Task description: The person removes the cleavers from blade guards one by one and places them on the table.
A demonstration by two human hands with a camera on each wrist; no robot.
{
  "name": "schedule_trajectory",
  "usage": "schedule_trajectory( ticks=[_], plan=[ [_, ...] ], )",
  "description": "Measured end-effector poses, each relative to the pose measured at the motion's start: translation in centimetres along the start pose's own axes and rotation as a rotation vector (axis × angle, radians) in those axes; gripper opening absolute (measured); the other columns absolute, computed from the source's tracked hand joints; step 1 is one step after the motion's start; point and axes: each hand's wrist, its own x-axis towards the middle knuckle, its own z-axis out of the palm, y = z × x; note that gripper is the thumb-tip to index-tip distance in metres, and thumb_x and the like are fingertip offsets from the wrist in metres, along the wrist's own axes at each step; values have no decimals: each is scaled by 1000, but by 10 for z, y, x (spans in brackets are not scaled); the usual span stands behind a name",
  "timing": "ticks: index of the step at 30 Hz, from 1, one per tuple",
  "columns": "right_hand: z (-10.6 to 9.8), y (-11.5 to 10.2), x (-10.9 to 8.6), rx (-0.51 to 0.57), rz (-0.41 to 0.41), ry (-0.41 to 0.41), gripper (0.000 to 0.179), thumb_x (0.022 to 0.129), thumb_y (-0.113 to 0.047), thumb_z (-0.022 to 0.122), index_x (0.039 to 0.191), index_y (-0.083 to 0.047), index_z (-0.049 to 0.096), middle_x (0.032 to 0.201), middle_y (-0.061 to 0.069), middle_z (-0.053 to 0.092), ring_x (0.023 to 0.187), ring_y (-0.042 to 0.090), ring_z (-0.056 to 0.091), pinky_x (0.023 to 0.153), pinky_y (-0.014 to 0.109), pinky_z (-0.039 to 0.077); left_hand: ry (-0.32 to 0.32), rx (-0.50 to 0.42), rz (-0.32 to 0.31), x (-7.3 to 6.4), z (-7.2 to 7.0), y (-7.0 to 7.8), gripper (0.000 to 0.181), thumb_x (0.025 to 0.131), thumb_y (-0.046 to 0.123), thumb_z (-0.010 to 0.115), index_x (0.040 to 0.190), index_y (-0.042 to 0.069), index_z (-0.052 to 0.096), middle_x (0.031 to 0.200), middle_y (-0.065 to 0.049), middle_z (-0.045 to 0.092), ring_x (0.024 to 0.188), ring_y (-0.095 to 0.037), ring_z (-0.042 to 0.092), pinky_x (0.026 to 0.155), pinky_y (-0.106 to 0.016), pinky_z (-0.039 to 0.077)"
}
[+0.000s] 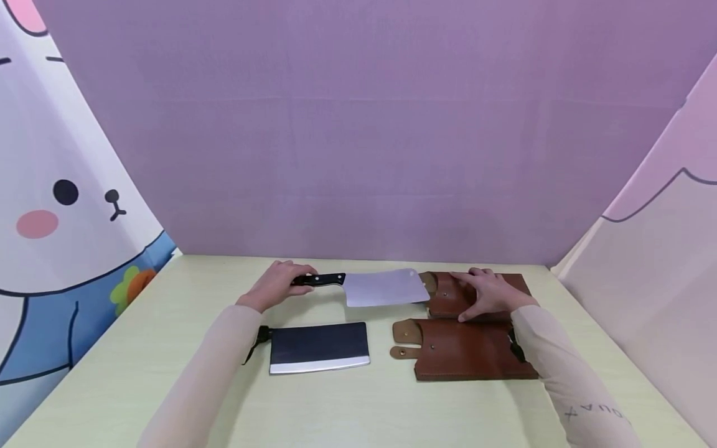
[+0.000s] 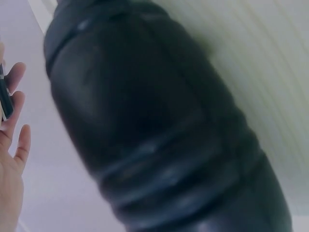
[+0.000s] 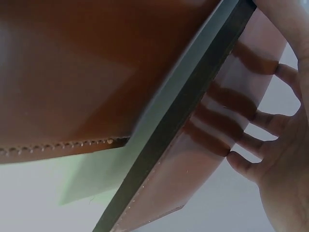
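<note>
My left hand [image 1: 278, 285] grips the black riveted handle [image 1: 327, 279] of a cleaver. Its broad silver blade [image 1: 386, 288] points right, and the far end overlaps the tan flap [image 1: 429, 282] of the rear brown leather sheath [image 1: 445, 302]. My right hand [image 1: 493, 292] spreads over this sheath, thumb at its near edge. In the right wrist view, the fingertips [image 3: 238, 159] touch its glossy face. A second cleaver [image 1: 319, 345], dark-bladed with a bright edge, lies near my left forearm; its handle is mostly hidden by the sleeve. A dark ridged handle [image 2: 145, 121] fills the left wrist view.
A second brown sheath [image 1: 467, 358] lies in front of the rear one, with a tan flap and snap strap [image 1: 404, 353] facing left. The pale wooden table [image 1: 336, 410] meets a purple backdrop [image 1: 358, 155]. Printed cloth panels stand at both sides.
</note>
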Motion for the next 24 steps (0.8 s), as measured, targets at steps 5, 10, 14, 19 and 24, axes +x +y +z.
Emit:
schedule_trajectory(
  ticks=[5,10,14,19,24],
  plan=[
    [0,0,-1,-6,1,2,100,58,-54,78,139,-13,37,132,28,39,118,51,34,92,68,24,0,-6,-13,0,-4,0,32,83,31,66,113,20,63,107,1,67,94,-23,59,92,-46,37],
    [-1,0,-1,-2,0,6,100,58,-54,79,139,-13,37,132,28,39,118,51,34,92,68,23,-10,6,-26,-2,-7,0,32,83,31,66,113,21,63,104,2,67,92,-22,59,93,-47,37],
    [-1,0,-1,4,2,10,99,58,-53,79,139,-13,37,131,27,40,118,50,34,92,68,23,-11,13,-27,-3,-6,-2,32,83,32,66,112,21,63,104,3,67,91,-20,59,93,-47,37],
    [-1,-1,-1,8,-4,14,99,59,-52,79,139,-13,37,132,28,39,118,51,34,92,68,23,-12,14,-23,-5,-8,-3,32,83,31,66,112,21,63,104,3,67,90,-20,59,92,-47,37],
    [-2,-2,1,12,-13,23,99,59,-52,79,139,-12,36,130,26,41,117,49,35,92,67,24,-7,24,-17,-7,-13,-4,32,82,30,67,112,20,64,104,2,68,89,-20,59,90,-47,38]
  ],
)
